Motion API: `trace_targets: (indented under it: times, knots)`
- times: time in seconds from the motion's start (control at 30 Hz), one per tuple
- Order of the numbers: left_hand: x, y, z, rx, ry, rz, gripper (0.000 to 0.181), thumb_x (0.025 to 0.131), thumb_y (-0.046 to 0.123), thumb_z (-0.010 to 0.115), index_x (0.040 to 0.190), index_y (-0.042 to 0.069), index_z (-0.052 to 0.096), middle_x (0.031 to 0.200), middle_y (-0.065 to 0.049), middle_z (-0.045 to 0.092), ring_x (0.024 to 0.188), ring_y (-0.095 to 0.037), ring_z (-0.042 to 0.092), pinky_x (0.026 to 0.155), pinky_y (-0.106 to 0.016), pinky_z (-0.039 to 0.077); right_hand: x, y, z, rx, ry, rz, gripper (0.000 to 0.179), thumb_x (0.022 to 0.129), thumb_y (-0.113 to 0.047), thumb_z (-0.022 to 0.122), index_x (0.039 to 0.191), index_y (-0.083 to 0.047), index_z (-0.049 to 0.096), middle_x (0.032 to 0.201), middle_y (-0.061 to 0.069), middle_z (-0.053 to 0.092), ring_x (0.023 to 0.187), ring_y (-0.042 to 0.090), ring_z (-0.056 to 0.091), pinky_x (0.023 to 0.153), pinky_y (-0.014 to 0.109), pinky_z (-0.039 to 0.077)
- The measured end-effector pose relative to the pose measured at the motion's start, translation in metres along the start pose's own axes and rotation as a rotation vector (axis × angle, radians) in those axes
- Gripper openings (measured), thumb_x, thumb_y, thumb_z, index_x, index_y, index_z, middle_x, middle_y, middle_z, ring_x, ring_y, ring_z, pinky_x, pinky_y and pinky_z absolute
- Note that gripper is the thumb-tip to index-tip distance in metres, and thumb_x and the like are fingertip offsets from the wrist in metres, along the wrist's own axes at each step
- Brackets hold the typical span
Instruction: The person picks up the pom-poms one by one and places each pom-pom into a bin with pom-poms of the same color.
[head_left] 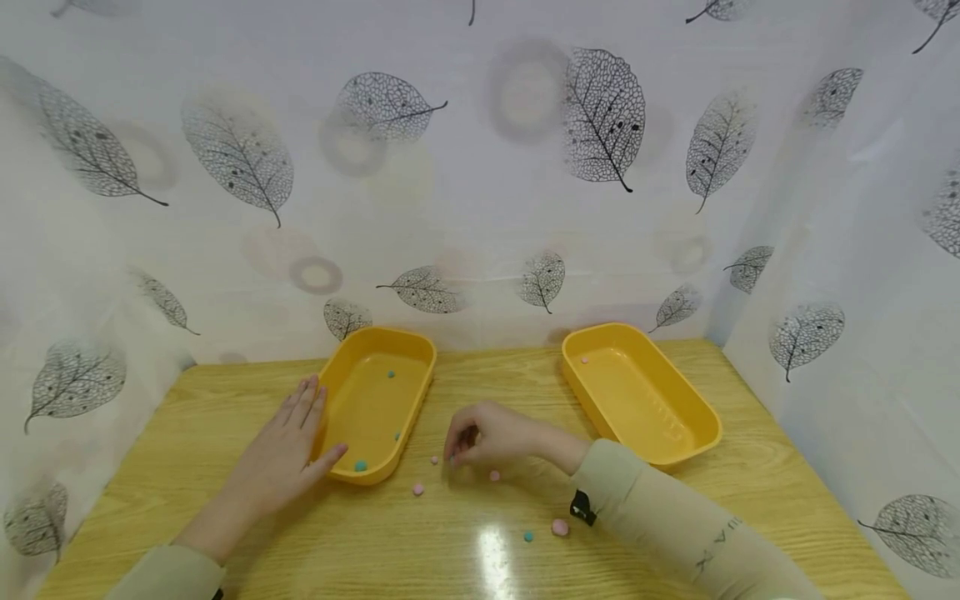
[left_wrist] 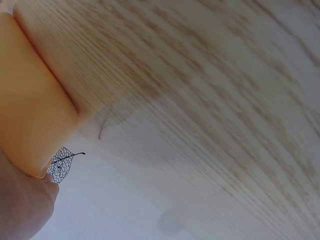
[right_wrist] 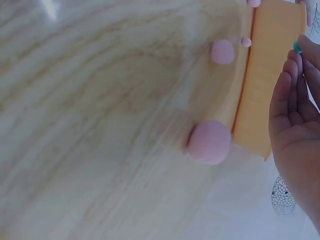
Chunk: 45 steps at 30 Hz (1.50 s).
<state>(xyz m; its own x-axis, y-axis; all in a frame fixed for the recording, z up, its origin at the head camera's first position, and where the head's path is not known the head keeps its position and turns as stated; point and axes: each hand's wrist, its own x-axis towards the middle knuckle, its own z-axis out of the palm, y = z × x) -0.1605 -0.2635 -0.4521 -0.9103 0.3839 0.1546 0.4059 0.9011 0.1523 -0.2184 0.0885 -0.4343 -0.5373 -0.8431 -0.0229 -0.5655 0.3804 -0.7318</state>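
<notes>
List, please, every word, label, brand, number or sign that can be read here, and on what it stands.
"A" and "X", probably: on the right sleeve; its other letters are too blurred to read.
Black piece at the cuff: pale mark, too small to read.
Left tray, right tray: no readable text.

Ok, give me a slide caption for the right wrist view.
Right hand pinching a small teal ball, with pink balls on the tabletop and a yellow tray beyond.
</notes>
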Motion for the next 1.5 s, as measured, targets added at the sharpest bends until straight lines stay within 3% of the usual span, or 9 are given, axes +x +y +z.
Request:
trace_targets:
  times: [0.07,0.23,0.43,0.6,0.9,1.5]
  knots:
    - [0.0,0.0,0.0,0.004,-0.001,0.001,0.09,0.107,0.052,0.054,0.161,-0.015,0.026,0.173,-0.032,0.015,0.163,-0.048,0.017,0.136,-0.054,0.017,0.002,-0.001,-0.002,-0.002,0.011,-0.007,0.007,0.094,-0.004,0.079,0.101,-0.005,0.08,0.098,0.007,0.078,0.081,-0.008,0.059,0.078,0.015,0.059]
    - [-0.001,-0.001,0.002,0.003,0.007,0.007,0.09,0.107,0.052,0.054,0.161,-0.015,0.026,0.173,-0.032,0.015,0.162,-0.048,0.018,0.136,-0.036,-0.004,0.007,-0.001,-0.004,-0.018,0.053,-0.046,0.007,0.094,-0.003,0.079,0.1,-0.004,0.08,0.097,0.008,0.079,0.081,-0.007,0.061,0.078,0.016,0.06]
    - [0.0,-0.002,0.002,0.011,0.044,0.022,0.09,0.107,0.053,0.054,0.16,-0.015,0.028,0.173,-0.033,0.018,0.162,-0.048,0.021,0.138,-0.045,0.008,0.012,-0.007,-0.008,-0.027,0.079,-0.063,0.007,0.095,-0.003,0.078,0.101,-0.003,0.08,0.096,0.008,0.078,0.082,-0.005,0.062,0.079,0.016,0.061]
    - [0.0,-0.003,0.003,0.008,0.041,0.026,0.091,0.107,0.054,0.053,0.16,-0.015,0.028,0.173,-0.033,0.017,0.162,-0.048,0.02,0.134,-0.03,-0.009,0.018,-0.01,-0.011,-0.037,0.09,-0.081,0.007,0.095,-0.002,0.077,0.101,-0.003,0.08,0.097,0.009,0.078,0.082,-0.005,0.062,0.079,0.016,0.061]
    - [0.001,-0.002,0.0,0.005,0.015,0.017,0.092,0.107,0.056,0.052,0.16,-0.015,0.028,0.173,-0.032,0.017,0.161,-0.049,0.022,0.135,-0.055,0.02,0.029,-0.02,-0.017,-0.044,0.093,-0.125,0.009,0.095,-0.002,0.077,0.103,0.0,0.08,0.1,0.012,0.079,0.083,-0.005,0.062,0.08,0.015,0.06]
    - [0.0,-0.001,-0.001,-0.001,0.008,0.01,0.093,0.107,0.057,0.052,0.161,-0.014,0.027,0.173,-0.032,0.017,0.161,-0.049,0.023,0.134,-0.058,0.023,0.05,-0.02,-0.024,-0.03,0.17,-0.049,0.012,0.096,-0.004,0.077,0.106,0.001,0.08,0.103,0.015,0.08,0.084,-0.002,0.066,0.081,0.014,0.06]
